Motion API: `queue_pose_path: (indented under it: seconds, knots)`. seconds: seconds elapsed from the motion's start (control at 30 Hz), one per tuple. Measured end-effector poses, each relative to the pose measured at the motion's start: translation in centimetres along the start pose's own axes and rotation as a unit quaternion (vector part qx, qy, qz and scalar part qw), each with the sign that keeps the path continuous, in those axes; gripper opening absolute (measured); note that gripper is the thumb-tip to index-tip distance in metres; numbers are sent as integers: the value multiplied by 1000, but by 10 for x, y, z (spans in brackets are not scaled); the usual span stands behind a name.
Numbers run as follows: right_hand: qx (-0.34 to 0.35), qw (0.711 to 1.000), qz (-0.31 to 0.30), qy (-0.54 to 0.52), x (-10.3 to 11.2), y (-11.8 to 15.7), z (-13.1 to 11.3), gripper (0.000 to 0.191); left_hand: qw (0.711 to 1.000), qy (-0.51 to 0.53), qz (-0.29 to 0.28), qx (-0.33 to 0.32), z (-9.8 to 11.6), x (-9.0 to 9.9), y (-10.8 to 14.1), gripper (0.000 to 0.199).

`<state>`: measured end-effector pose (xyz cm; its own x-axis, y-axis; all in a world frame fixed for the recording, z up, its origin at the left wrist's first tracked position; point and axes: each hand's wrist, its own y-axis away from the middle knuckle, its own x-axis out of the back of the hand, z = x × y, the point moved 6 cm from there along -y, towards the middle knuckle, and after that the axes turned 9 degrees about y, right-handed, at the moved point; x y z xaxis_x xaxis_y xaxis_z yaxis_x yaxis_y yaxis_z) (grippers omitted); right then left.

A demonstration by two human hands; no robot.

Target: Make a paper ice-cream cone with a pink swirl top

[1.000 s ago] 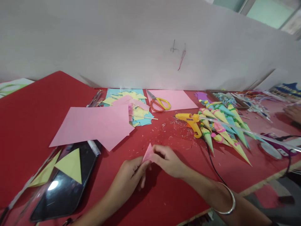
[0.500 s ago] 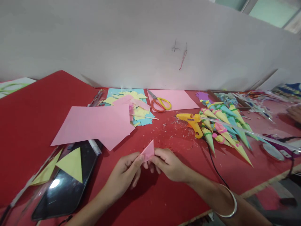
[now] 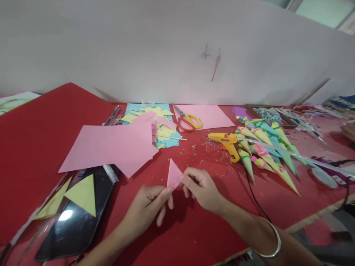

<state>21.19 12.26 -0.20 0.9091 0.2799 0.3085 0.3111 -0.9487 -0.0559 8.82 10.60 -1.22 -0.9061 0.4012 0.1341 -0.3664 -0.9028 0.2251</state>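
Note:
A small folded pink paper triangle (image 3: 174, 175) points upward above the red table (image 3: 177, 236), between my two hands. My left hand (image 3: 152, 203) pinches its lower left corner between thumb and forefinger, with the other fingers loosely curled below. On the other side, my right hand (image 3: 201, 188) grips the triangle's right corner with thumb and fingertips. Large pink sheets (image 3: 111, 147) lie beyond my left hand. Yellow folded triangles (image 3: 83, 194) rest at the left, one of them on a black glossy tray-like object (image 3: 74, 229).
A yellow glue gun (image 3: 229, 144) with a long clear stick lies right of centre, its cord running toward my right forearm. Several decorated paper cones (image 3: 266, 147) are piled beside it. Scissors (image 3: 188, 122) and paper scraps (image 3: 163, 131) lie at the back. Another person's hand (image 3: 349, 131) shows far right.
The pink triangle has turned, its tip shifting left and its right side coming into my right fingertips. My hands have moved slightly apart.

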Motion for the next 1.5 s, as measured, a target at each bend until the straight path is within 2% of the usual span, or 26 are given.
queue_pose_path:
  seconds: [0.13,0.23,0.43,0.53,0.6,0.8,1.0,1.13,1.27,1.37,1.5]
  knots:
    - [2,1000,-27,-15,-1,-1,1,26,999,6,8,42,-6,-1,0,48]
    - [26,998,-52,-32,-3,-1,0,25,999,3,12,48,-8,-1,-1,47]
    - [55,997,-37,51,-4,2,-5,22,1000,-16,-18,-8,-1,-6,-1,42]
    - [54,995,-52,61,-7,2,-6,24,999,-32,-23,-31,3,-7,-1,40]
    - [50,995,-53,66,-8,3,-5,25,998,-42,-24,-38,4,-6,-1,39]
    - [30,994,4,109,0,2,1,35,996,-71,-13,-52,5,-4,-2,38]
    - [28,996,-21,79,1,0,0,32,995,-84,-15,-46,6,-5,-1,39]
    - [32,996,-45,68,-4,-1,1,23,992,-116,14,-56,6,0,-1,38]
    - [37,996,-45,73,-5,-1,2,20,970,-196,69,-127,14,7,0,37]
    - [31,996,-28,75,-3,-1,2,20,947,-258,86,-170,17,8,2,40]
    - [1,999,-54,1,-7,-3,6,22,934,-292,103,-179,17,9,4,47]
